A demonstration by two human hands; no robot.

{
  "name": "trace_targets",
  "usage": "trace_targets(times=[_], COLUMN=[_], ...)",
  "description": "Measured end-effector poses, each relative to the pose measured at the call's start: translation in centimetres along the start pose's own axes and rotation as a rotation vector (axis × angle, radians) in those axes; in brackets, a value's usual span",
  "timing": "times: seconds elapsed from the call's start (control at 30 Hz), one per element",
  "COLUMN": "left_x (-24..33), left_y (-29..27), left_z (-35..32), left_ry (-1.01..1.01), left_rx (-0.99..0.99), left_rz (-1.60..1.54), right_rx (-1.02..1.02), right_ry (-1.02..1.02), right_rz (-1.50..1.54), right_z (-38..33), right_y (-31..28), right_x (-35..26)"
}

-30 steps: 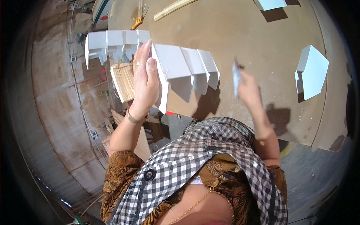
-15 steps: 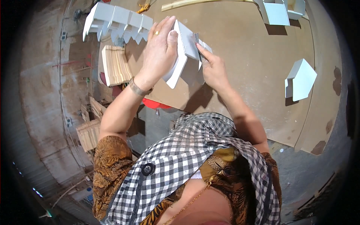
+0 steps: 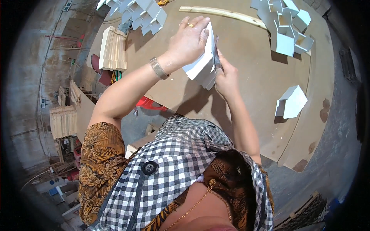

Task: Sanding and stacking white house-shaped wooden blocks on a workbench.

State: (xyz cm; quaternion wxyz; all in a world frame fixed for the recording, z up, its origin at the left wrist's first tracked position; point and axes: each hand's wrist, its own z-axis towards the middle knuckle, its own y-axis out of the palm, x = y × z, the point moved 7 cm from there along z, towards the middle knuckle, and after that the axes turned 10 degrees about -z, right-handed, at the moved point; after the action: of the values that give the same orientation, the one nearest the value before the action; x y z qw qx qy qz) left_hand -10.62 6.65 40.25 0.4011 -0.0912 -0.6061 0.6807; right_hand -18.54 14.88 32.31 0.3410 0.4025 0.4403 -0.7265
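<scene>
1. While the left hand [image 3: 189, 42] is lying against the left side of the white angular piece [image 3: 199, 66], its fingers are stretching straight and are not closing around it. I am judging this as a bracing hold, so the piece could be sliding or turning if the pressure from the other side is growing too strong.

2. Because the right hand [image 3: 227, 79] is grasping a thin grey strip [image 3: 216, 54] along the piece's right side, uneven pressure could be scratching or denting the white surface. Whether the strip is a blade or an abrasive sheet, I cannot tell.

3. As the hands are working so near each other, a slip over the upper edge could be carrying the strip toward the left fingers.

4. Whether the piece is resting on the table [image 3: 246, 115], I cannot tell; if it is hanging free, it could be twisting more easily.

5. Concerning position, the piece is sitting between the two hands: the left palm is touching it, while the right hand is staying just beside its other side, with the strip between. Another white piece [image 3: 296, 102] is lying well apart, to the right of both hands.
</scene>
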Motion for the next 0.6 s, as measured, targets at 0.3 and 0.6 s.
trace_targets(times=[0.3,0.6], left_x=[-0.8,-5.2], left_y=[1.2,-1.1], left_z=[0.4,-1.1], left_ry=[-0.044,-0.262], left_rx=[-0.062,-0.047], left_rz=[-0.152,-1.175], right_rx=[-0.129,0.006], right_ry=[0.214,0.398], right_rz=[-0.173,-0.345], right_z=[-2.2,-4.8], right_y=[1.7,-2.8], right_x=[2.6,9.9])
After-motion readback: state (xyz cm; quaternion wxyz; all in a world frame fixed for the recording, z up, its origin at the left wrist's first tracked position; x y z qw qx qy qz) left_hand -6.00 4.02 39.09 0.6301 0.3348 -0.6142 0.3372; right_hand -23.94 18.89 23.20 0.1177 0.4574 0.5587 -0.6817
